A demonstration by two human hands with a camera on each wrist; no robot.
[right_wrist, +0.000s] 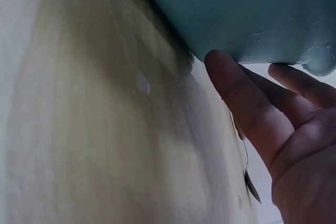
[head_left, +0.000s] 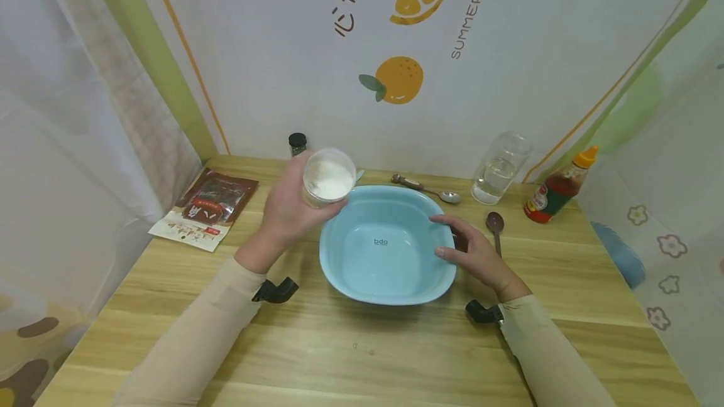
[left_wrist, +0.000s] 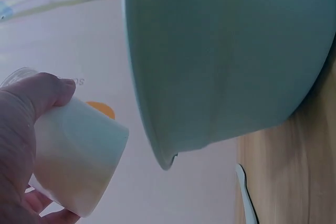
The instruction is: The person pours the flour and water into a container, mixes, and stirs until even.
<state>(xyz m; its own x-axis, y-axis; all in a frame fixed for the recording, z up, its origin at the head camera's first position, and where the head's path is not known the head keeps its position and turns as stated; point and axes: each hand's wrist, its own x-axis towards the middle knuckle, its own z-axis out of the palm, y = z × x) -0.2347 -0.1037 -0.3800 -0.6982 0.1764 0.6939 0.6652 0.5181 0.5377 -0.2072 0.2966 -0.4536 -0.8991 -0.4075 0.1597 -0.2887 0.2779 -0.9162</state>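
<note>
My left hand (head_left: 291, 203) grips a translucent plastic cup (left_wrist: 84, 156) of white powder (head_left: 330, 181), raised beside the back left rim of a light blue basin (head_left: 384, 269). In the left wrist view the cup is tilted, with thumb and fingers wrapped around it. The basin stands on the wooden table and only its printed bottom shows inside. At its right rim, my right hand (head_left: 477, 255) holds on, thumb and index finger over the edge. Its other fingers (right_wrist: 247, 106) lie against the basin's outer wall in the right wrist view.
A brown food packet (head_left: 209, 206) lies at the left. Behind the basin are a black-capped jar (head_left: 298, 143) and a metal spoon (head_left: 427, 189). On the right stand a glass of clear liquid (head_left: 496, 178) and a red sauce bottle (head_left: 557, 190), near a brown spoon (head_left: 495, 225).
</note>
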